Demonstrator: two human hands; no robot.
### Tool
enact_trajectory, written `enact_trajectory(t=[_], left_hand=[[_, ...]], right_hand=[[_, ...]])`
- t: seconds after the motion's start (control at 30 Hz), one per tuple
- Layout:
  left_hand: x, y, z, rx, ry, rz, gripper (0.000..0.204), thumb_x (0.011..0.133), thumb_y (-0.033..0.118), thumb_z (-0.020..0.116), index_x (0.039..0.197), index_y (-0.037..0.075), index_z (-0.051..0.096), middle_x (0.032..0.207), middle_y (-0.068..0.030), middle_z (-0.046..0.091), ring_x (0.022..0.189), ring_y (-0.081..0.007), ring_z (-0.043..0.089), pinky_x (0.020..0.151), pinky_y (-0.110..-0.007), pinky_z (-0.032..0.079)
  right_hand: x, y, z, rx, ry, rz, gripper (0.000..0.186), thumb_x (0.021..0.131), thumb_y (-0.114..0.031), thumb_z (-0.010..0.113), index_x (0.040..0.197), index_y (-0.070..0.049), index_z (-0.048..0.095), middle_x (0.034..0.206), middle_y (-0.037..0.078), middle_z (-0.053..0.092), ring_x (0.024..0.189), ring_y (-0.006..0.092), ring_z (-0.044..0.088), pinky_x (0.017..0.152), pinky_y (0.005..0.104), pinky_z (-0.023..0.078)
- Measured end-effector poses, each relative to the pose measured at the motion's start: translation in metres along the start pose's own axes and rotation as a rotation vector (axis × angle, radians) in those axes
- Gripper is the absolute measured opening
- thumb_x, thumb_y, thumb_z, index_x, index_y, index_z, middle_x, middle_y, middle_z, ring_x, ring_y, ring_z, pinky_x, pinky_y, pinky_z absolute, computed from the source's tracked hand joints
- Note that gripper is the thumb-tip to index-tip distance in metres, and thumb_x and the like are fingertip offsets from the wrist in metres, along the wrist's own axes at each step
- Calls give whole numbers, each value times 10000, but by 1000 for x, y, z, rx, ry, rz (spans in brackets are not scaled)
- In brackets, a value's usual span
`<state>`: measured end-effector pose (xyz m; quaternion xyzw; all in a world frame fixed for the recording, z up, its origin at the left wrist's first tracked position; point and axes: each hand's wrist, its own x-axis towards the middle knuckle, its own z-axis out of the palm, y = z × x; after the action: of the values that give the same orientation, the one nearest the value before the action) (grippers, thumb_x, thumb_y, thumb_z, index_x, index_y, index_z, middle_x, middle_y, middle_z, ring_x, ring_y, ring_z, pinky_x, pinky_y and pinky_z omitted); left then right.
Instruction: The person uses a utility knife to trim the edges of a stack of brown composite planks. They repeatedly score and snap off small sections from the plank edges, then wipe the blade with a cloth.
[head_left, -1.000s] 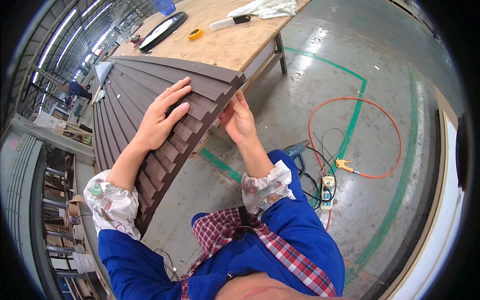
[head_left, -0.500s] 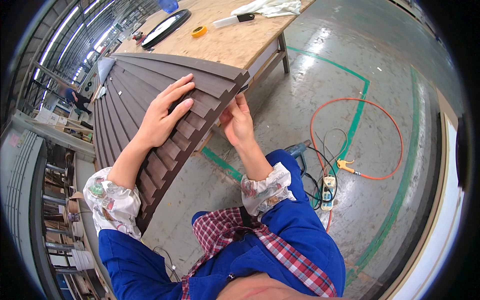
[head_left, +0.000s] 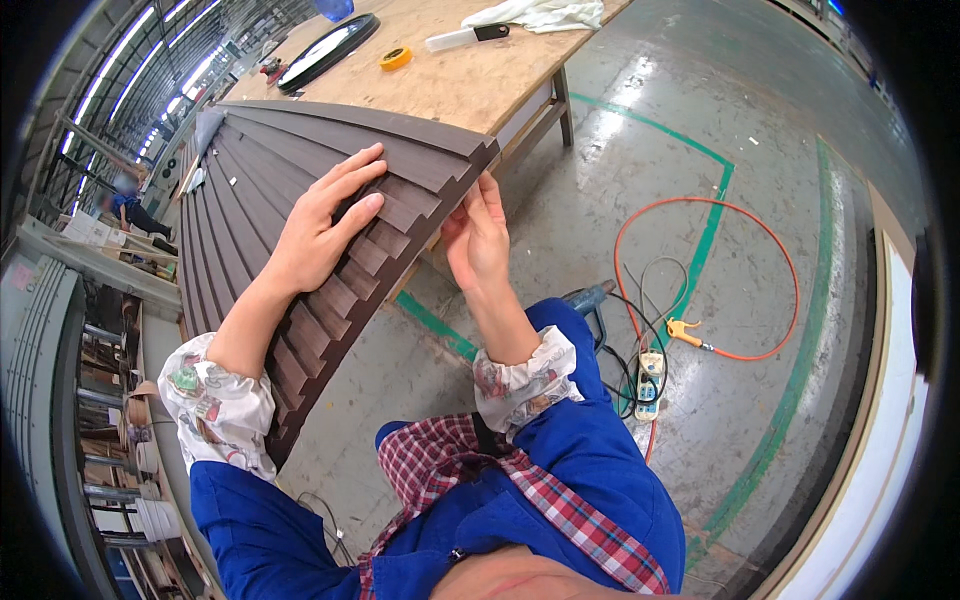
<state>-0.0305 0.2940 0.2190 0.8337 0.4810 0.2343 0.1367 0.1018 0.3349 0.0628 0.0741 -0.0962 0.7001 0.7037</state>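
Wooden table (head_left: 455, 85) has a dark ribbed panel (head_left: 265, 175) poking off its near end, long axis running away from the fingers, left hand (head_left: 318, 228) spread on top gripping nothing, right hand (head_left: 477, 245) nearer the corner, fingers curled, can't tell if they're pinching anything.

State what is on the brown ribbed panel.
The left hand lies on the panel, a white scrap farther back, a pale sheet at the far end. What the hand covers is hidden.
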Motion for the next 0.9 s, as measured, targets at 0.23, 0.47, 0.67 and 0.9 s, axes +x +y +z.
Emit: enact_trajectory(t=[0.23,0.47,0.67,0.9], left_hand=[[-1,1,0,0,7,2,397,923,239,554,1230,-12,545,1391,-137,458,1288,-261,426,1069,-348,306],[0,1,0,9,-22,-2,381,937,202,519,1255,-7,531,1412,-117,438,1316,-239,388,1093,-342,261],[-1,1,1,5,21,4,391,916,244,562,1212,-11,557,1378,-147,468,1279,-267,437,1065,-351,314],[-1,-2,2,18,32,22,396,914,253,561,1208,-13,559,1375,-147,472,1271,-273,446,1056,-352,328]], right_hand=[[-6,7,-4,-21,-13,67,179,936,-149,567,1113,-134,548,1065,10,635,970,115,601,857,290,489],[-19,14,-3,-26,-8,49,154,929,-135,579,1082,-117,565,1069,8,622,1006,117,572,901,293,456],[-29,20,-5,-36,-69,58,157,930,-115,573,1087,-103,566,1082,14,615,1032,126,561,925,294,439],[-50,31,3,-15,-69,61,162,939,-93,552,1101,-93,560,1080,9,615,995,110,559,860,264,439]])
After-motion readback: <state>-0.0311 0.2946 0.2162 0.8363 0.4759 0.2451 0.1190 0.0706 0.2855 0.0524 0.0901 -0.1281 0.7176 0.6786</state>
